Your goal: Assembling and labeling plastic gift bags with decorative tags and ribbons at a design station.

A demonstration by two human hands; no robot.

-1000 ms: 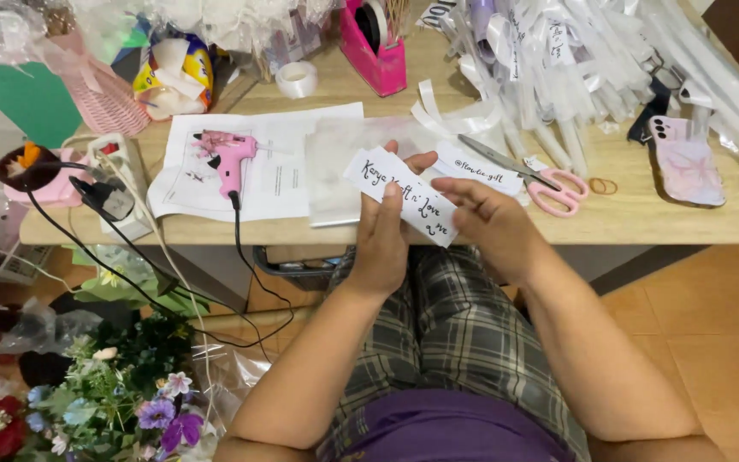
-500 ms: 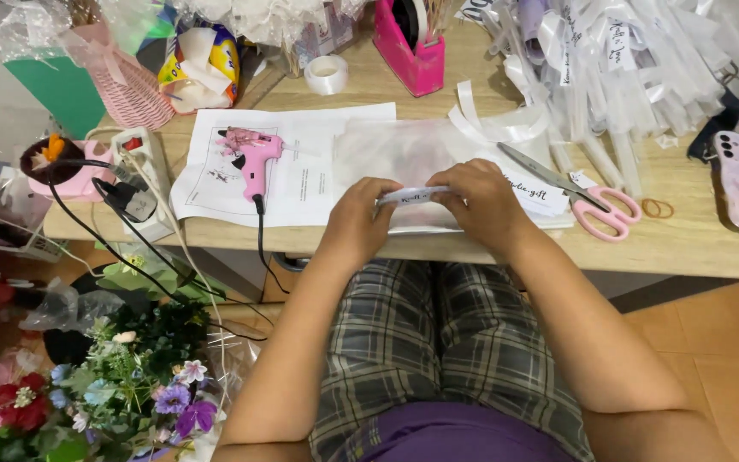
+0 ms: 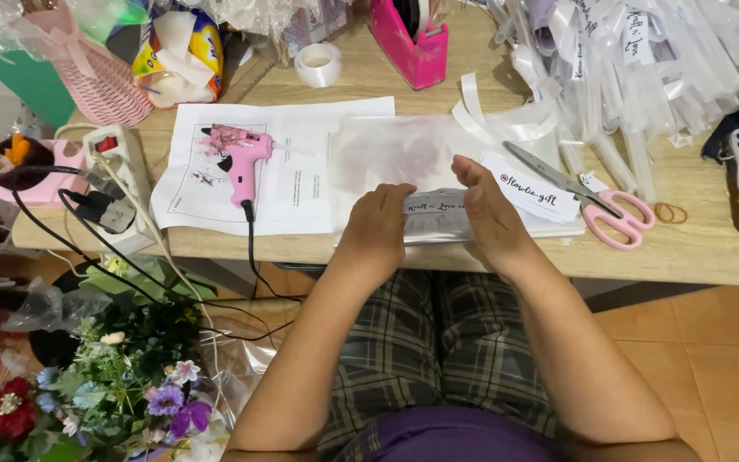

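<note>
Wooden tabletop across the upper frame, crowded. Heap of white ribbons at upper right. Flowers at lower left, below the tabletop edge. White paper sheet at centre left, with pink glue gun lying on it, black cord hanging off the edge. Clear sleeve just right of the sheet. Pink basket at upper left; pink box at top centre. Power strip at left edge of the tabletop.

Left hand and right hand at centre, on the near edge of the tabletop, both curled down and pressing on a white lettered ribbon stretched flat between them; fingers bent, thumbs tucked, each hand closed on an end of the ribbon. Pink scissors just right of the right hand, blades shut. Tape roll near top centre. Rubber band beside the scissors' handles.
</note>
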